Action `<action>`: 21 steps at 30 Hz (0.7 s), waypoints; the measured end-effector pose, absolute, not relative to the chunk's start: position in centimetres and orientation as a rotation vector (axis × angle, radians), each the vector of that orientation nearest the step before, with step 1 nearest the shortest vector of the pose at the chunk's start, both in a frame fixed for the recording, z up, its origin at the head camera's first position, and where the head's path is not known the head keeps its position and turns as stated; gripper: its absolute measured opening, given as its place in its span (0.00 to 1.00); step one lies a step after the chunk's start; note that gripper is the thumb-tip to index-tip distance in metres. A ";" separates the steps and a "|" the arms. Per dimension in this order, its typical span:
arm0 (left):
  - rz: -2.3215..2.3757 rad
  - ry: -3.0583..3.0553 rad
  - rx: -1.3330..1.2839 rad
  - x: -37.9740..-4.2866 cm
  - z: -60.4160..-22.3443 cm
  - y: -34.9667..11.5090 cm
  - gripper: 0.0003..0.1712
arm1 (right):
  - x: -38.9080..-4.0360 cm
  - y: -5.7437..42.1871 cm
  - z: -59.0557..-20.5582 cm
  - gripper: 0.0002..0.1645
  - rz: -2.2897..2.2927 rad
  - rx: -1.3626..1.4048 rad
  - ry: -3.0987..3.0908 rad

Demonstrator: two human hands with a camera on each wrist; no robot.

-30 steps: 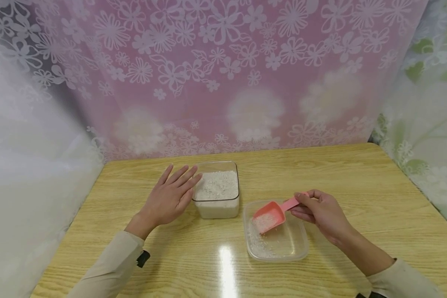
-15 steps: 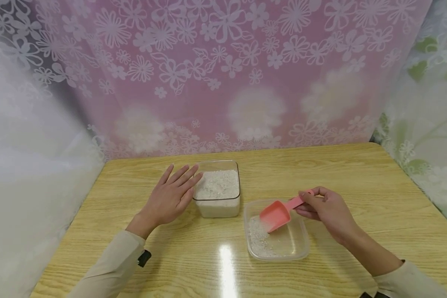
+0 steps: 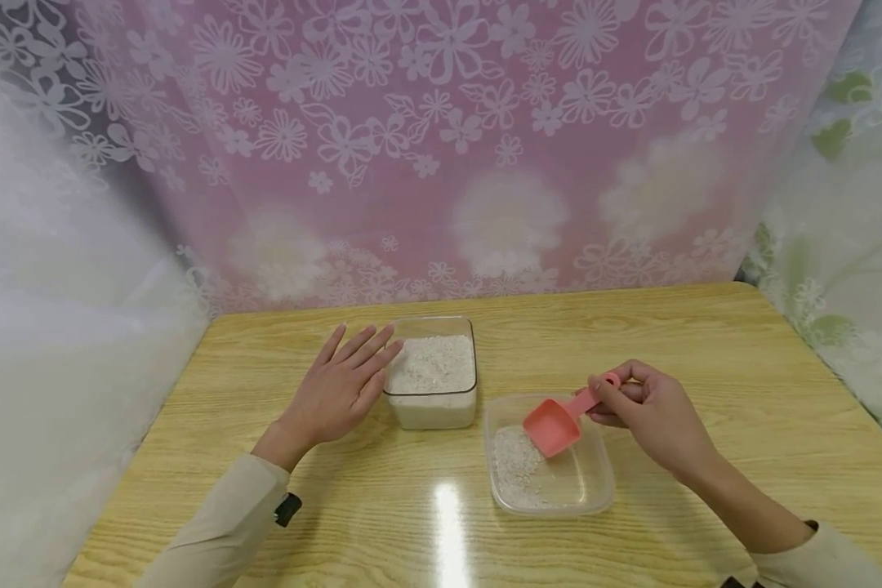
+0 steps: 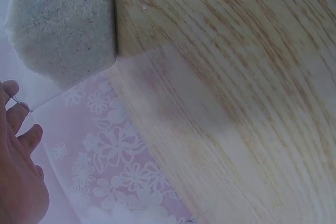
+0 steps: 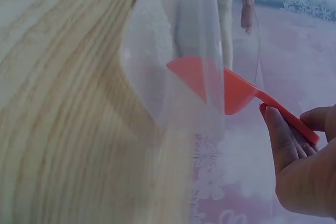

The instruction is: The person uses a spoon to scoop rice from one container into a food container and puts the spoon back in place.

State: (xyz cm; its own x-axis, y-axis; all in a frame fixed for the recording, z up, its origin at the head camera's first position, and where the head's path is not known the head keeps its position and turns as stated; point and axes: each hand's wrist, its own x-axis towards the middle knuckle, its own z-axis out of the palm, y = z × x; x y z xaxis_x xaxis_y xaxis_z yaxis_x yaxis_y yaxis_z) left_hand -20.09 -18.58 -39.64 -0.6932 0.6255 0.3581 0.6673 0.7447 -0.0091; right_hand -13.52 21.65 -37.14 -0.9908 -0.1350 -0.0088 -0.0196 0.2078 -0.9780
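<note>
My right hand [image 3: 657, 412] pinches the handle of a pink scoop [image 3: 553, 428] between thumb and fingers. The scoop's bowl tilts down over a clear shallow plastic box [image 3: 591, 490], and no grains show in it. A pile of pale rice-like grains [image 3: 516, 465] lies in the left part of that box. My left hand [image 3: 331, 396], its fingers straight and spread, rests at the left rim of a deeper clear container [image 3: 434, 412]. White grains [image 3: 437, 363] fill most of this container. In the right wrist view the scoop [image 5: 239, 90] reaches over the box wall.
Both containers stand on a wood-grain table [image 3: 323, 514], the shallow box nearer and to the right. A pink flowered curtain [image 3: 412, 163] hangs behind the table's back edge. Pale curtains [image 3: 845, 245] flank both sides.
The scoop has tipped and moved slightly right; the grains in it have slid out into the shallow box, where the pile has grown. The left hand has stayed in place on the deeper container.
</note>
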 end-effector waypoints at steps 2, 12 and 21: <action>-0.173 -2.613 -0.997 -20.1 -39.6 -18.6 0.28 | -13.4 21.5 -36.7 0.19 -1.854 -0.222 2.449; -0.165 -2.625 -0.993 -20.1 -39.7 -18.5 0.28 | -13.9 22.3 -34.2 0.12 -1.736 -0.463 2.641; -0.153 -2.618 -0.998 -20.2 -39.6 -18.7 0.28 | -14.9 22.9 -32.1 0.13 -2.008 -0.388 2.468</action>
State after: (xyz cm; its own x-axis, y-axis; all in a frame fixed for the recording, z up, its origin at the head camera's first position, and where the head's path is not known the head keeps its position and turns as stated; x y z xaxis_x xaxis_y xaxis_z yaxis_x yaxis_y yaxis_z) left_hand -20.24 -18.66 -39.61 -0.6980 0.6273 0.3452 0.6634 0.7481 -0.0181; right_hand -14.93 22.86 -32.06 -0.9687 -0.1464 0.2002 -0.2258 0.1867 -0.9561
